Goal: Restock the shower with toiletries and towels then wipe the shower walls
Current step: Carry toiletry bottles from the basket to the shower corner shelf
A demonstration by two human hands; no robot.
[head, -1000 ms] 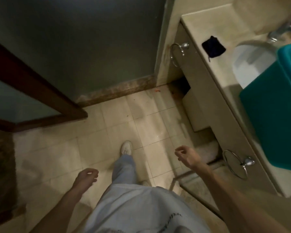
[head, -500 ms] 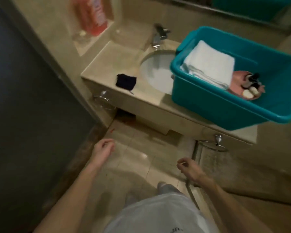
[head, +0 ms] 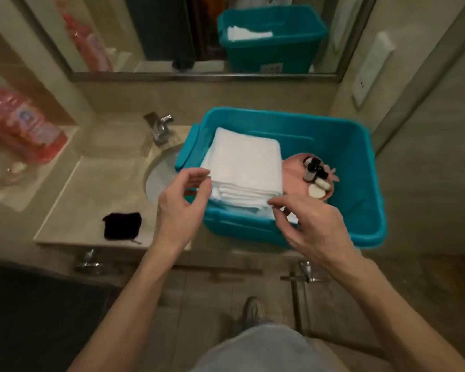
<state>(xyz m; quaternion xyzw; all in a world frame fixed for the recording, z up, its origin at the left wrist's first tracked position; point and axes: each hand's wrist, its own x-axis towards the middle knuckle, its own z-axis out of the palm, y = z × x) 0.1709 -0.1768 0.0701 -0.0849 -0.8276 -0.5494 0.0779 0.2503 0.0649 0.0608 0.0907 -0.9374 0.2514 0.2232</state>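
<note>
A teal plastic bin (head: 360,167) stands on the vanity counter, partly over the sink. Inside lies a stack of folded white towels (head: 244,165). Beside them a pink dish (head: 293,181) carries small dark bottles (head: 312,169) and a pale round soap (head: 316,191). My left hand (head: 183,202) hovers at the left front corner of the towels with its fingers loosely curled, holding nothing. My right hand (head: 314,224) hovers over the bin's front rim near the towels' right corner, fingers spread and relaxed, also holding nothing.
A small black cloth (head: 122,225) lies on the beige counter (head: 91,191) left of the sink (head: 159,178) and chrome tap (head: 160,127). A red refill pouch (head: 22,124) sits in a wall niche. A mirror (head: 172,33) hangs above. Two towel rings hang under the counter.
My view swung up from the floor to the counter. Both hands rose from beside my legs to the front of the towels in the bin.
</note>
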